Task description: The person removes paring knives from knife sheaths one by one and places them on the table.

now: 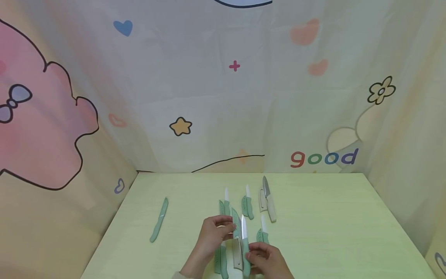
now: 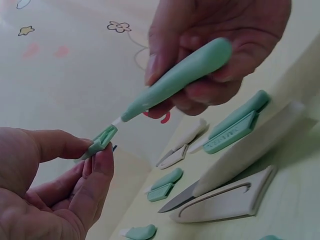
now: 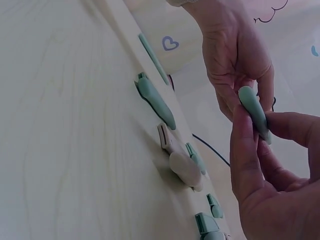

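My left hand (image 1: pixel 217 234) pinches a green knife sheath (image 2: pixel 102 140) between thumb and fingers. In my right hand (image 1: pixel 268 261) is a paring knife (image 1: pixel 245 252), gripped by its green handle with the white blade pointing away from me. In the head view the blade stands just right of the sheath; in the left wrist view it overlaps the sheath's mouth. Both are held above the table. Below the hands lie a cream sheath (image 1: pixel 237 254) and a cream-handled knife (image 2: pixel 240 155), beside another green-handled knife (image 1: pixel 223 261) with its sheath.
Several green-handled knives with white blades lie beside their sheaths, one pair (image 1: pixel 248 203) farther back. A cream-handled knife (image 1: pixel 271 207) with a grey blade rests next to its sheath (image 1: pixel 263 199). At left lies a sheathed green knife (image 1: pixel 159 223). A printed curtain (image 1: pixel 209 97) hangs behind the table.
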Available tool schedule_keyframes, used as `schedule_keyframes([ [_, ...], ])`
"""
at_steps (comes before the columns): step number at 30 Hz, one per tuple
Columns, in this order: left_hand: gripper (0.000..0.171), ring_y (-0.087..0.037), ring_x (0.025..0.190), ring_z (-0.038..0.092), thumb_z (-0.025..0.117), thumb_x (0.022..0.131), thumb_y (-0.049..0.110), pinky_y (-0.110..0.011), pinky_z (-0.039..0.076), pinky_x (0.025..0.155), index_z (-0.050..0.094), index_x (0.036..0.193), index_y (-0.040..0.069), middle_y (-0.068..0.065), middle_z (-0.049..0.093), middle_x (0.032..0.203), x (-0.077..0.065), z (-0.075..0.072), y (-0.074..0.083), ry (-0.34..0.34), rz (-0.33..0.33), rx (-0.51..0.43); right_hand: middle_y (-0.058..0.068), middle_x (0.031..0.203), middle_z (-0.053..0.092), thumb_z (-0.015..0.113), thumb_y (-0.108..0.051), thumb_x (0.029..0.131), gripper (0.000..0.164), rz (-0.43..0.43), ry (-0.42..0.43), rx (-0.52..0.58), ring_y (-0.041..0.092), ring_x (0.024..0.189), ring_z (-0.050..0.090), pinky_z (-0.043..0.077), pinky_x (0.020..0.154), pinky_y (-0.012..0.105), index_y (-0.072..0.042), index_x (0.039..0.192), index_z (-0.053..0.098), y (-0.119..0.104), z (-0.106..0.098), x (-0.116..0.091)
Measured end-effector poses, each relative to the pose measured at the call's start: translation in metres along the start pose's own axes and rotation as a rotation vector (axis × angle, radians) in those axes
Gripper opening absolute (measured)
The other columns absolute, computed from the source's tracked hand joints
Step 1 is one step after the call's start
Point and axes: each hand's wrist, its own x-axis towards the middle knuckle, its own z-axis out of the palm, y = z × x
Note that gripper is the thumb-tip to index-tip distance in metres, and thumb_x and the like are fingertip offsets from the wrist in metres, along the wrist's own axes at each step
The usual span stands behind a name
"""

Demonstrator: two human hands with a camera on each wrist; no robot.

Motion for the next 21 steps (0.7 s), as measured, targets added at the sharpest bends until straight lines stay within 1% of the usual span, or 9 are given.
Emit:
schedule_keyframes([
  [2, 0.024, -0.026, 0.084, 0.064, 0.072, 0.084, 0.007, -0.034, 0.061, 0.071, 0.067, 0.105, -0.004, -0.01, 0.065, 0.091, -0.002, 0.004, -0.002, -0.006, -0.013, 0.01, 0.006, 0.091, 0.068, 0.069, -0.016, 0.089, 0.038, -0.015, 0.012, 0.004, 0.024, 0.08, 0.064, 0.061, 0.067, 0.037, 0.01, 0.115, 0.057, -0.001, -0.001, 0.0],
  [7, 0.022, -0.022, 0.078, 0.065, 0.071, 0.083, 0.005, -0.034, 0.062, 0.069, 0.068, 0.103, -0.004, -0.008, 0.066, 0.088, -0.008, 0.013, -0.006, -0.02, -0.043, 0.03, 0.01, 0.096, 0.07, 0.067, -0.017, 0.091, 0.039, -0.042, 0.04, 0.012, 0.028, 0.083, 0.065, 0.061, 0.069, 0.039, 0.01, 0.117, 0.056, -0.003, -0.006, 0.001],
  [12, 0.021, -0.023, 0.078, 0.065, 0.07, 0.082, 0.003, -0.035, 0.062, 0.068, 0.068, 0.102, -0.004, -0.009, 0.066, 0.087, -0.014, 0.019, -0.01, -0.034, -0.048, 0.044, 0.013, 0.1, 0.071, 0.066, -0.018, 0.092, 0.042, -0.05, 0.079, -0.002, 0.029, 0.081, 0.066, 0.061, 0.067, 0.038, 0.01, 0.12, 0.054, -0.003, -0.009, 0.002],
  [18, 0.022, -0.019, 0.077, 0.065, 0.071, 0.082, 0.006, -0.032, 0.061, 0.065, 0.069, 0.102, -0.001, -0.007, 0.068, 0.086, -0.018, 0.025, -0.012, -0.048, -0.057, 0.043, 0.009, 0.095, 0.071, 0.066, -0.018, 0.092, 0.042, -0.032, 0.142, -0.005, 0.027, 0.078, 0.066, 0.061, 0.065, 0.037, 0.008, 0.122, 0.054, -0.003, -0.011, 0.004],
  [21, 0.023, -0.021, 0.077, 0.066, 0.071, 0.082, 0.007, -0.031, 0.061, 0.063, 0.068, 0.103, -0.003, -0.008, 0.07, 0.087, -0.019, 0.027, -0.015, -0.063, -0.054, 0.027, 0.009, 0.094, 0.071, 0.066, -0.017, 0.092, 0.04, -0.033, 0.163, 0.001, 0.028, 0.076, 0.066, 0.061, 0.065, 0.038, 0.008, 0.121, 0.055, -0.002, -0.013, 0.004],
])
